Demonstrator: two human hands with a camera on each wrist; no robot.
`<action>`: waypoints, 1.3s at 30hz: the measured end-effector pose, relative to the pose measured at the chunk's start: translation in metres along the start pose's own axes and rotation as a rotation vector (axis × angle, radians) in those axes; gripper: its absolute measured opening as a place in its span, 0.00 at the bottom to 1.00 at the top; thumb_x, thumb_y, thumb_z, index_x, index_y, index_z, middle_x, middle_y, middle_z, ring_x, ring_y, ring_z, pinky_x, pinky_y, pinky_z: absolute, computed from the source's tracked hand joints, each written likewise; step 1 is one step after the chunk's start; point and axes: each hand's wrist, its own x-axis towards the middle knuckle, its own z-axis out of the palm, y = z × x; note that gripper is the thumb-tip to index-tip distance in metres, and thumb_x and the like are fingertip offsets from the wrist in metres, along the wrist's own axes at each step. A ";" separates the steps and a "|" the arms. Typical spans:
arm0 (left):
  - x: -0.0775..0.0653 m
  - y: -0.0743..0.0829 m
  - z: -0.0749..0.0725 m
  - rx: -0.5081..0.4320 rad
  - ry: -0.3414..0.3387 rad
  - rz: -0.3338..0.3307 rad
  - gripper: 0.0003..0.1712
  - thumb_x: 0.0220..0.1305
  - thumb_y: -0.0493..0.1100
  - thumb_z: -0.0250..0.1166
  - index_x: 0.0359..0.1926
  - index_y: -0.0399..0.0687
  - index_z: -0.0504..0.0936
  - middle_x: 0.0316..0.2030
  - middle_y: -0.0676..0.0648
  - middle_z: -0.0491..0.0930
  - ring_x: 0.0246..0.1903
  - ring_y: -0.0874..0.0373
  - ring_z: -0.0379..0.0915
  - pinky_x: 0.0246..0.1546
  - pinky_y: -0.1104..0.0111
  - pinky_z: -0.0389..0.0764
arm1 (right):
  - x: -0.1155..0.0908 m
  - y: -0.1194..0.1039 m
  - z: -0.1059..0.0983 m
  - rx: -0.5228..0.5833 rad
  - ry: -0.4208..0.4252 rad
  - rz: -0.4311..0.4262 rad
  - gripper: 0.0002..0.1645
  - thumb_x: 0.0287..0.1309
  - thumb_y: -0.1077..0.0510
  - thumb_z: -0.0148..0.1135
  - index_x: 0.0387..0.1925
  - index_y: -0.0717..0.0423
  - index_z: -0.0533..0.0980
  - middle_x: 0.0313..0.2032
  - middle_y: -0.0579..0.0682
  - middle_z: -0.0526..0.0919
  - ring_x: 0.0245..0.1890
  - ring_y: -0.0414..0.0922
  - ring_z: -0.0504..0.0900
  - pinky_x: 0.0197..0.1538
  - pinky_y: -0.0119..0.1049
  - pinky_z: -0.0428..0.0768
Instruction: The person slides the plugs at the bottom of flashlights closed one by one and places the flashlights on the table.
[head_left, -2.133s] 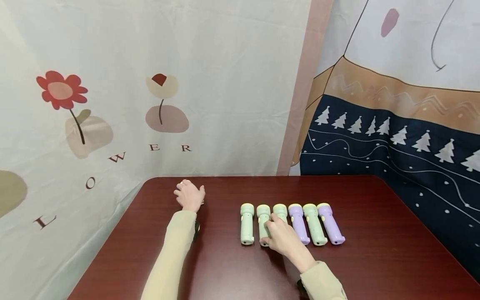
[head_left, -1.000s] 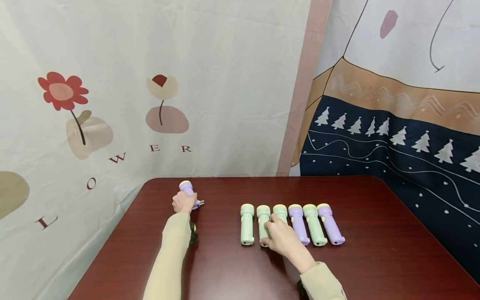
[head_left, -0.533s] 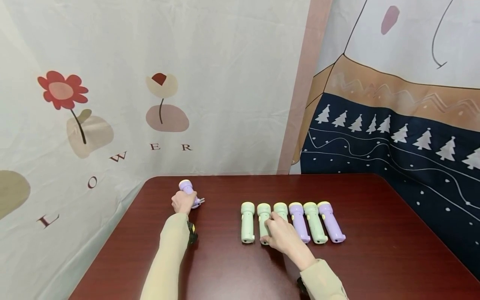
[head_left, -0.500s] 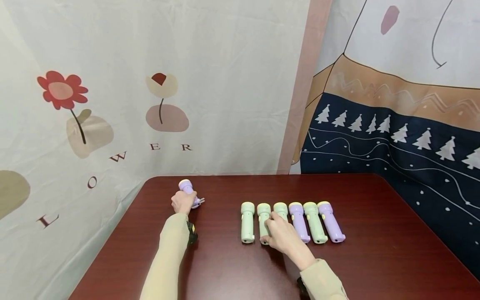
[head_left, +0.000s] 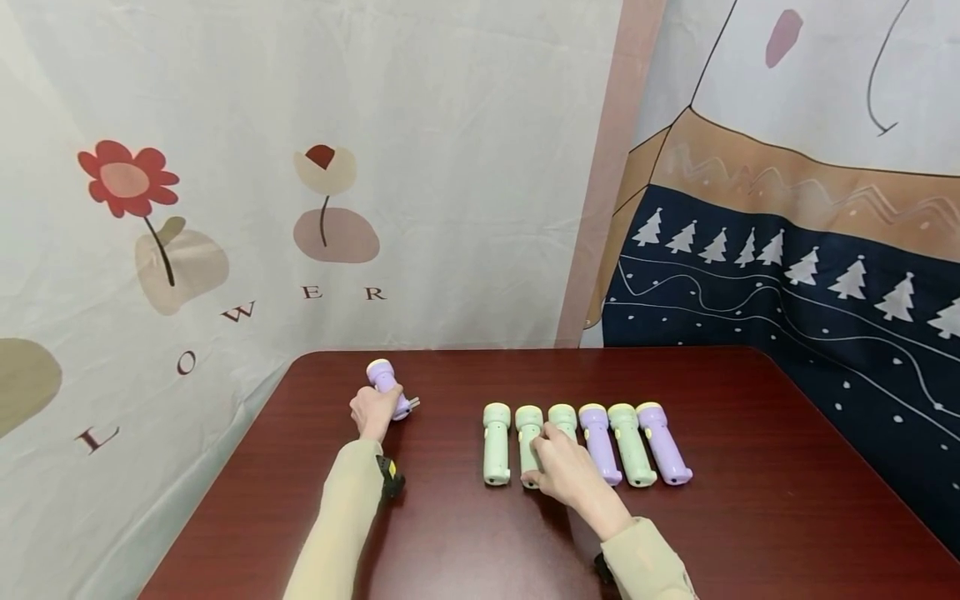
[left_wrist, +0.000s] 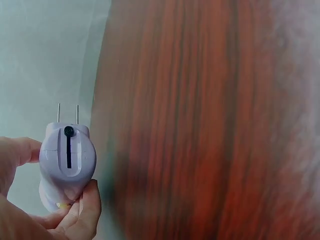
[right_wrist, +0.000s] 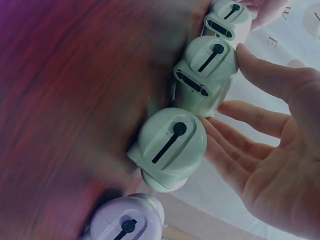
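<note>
My left hand (head_left: 375,410) holds a purple flashlight (head_left: 384,379) over the table's far left part, its pale lens end pointing away. The left wrist view shows the butt of that purple flashlight (left_wrist: 82,155) between thumb and fingers, with two metal prongs (left_wrist: 59,114) standing out of it. My right hand (head_left: 573,475) lies over the flashlight row, thumb and index finger on either side of the second green flashlight (head_left: 528,423). Its other fingers touch the third green flashlight (right_wrist: 192,150), as the right wrist view shows. The hand partly covers both.
To the left of the right hand lies a green flashlight (head_left: 496,446). On its right lie a purple one (head_left: 600,446), a green one (head_left: 632,446) and another purple one (head_left: 663,446). The dark red table (head_left: 450,533) reaches to printed curtains (head_left: 465,183).
My left hand has turned, bringing into view the purple flashlight and its prongs, hidden at first. It has then shifted slightly right. The right hand stays in place.
</note>
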 end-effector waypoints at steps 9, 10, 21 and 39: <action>-0.015 0.006 0.004 -0.012 -0.016 0.001 0.24 0.49 0.52 0.64 0.32 0.32 0.77 0.35 0.31 0.79 0.39 0.35 0.74 0.41 0.50 0.72 | -0.002 0.001 0.001 0.000 0.004 0.007 0.20 0.39 0.48 0.72 0.31 0.57 0.78 0.34 0.49 0.72 0.27 0.42 0.71 0.26 0.35 0.71; -0.016 0.007 0.004 -0.014 -0.019 -0.003 0.24 0.49 0.53 0.64 0.33 0.33 0.77 0.35 0.32 0.79 0.40 0.35 0.74 0.41 0.50 0.72 | -0.002 0.001 0.000 0.002 0.006 0.007 0.21 0.39 0.48 0.72 0.32 0.57 0.78 0.34 0.49 0.72 0.27 0.42 0.71 0.26 0.35 0.71; -0.035 0.026 0.005 -0.037 -0.078 0.022 0.26 0.48 0.55 0.64 0.39 0.35 0.80 0.39 0.34 0.80 0.44 0.38 0.73 0.44 0.52 0.71 | -0.002 0.002 0.000 -0.010 0.036 0.004 0.22 0.38 0.47 0.73 0.32 0.57 0.77 0.34 0.49 0.72 0.28 0.42 0.72 0.27 0.36 0.72; -0.068 0.042 0.013 -0.098 -0.097 0.063 0.26 0.44 0.55 0.66 0.38 0.38 0.82 0.38 0.38 0.83 0.40 0.44 0.76 0.40 0.56 0.74 | -0.003 0.004 0.002 -0.025 0.034 -0.006 0.24 0.38 0.46 0.72 0.33 0.56 0.75 0.32 0.48 0.72 0.27 0.42 0.71 0.25 0.35 0.71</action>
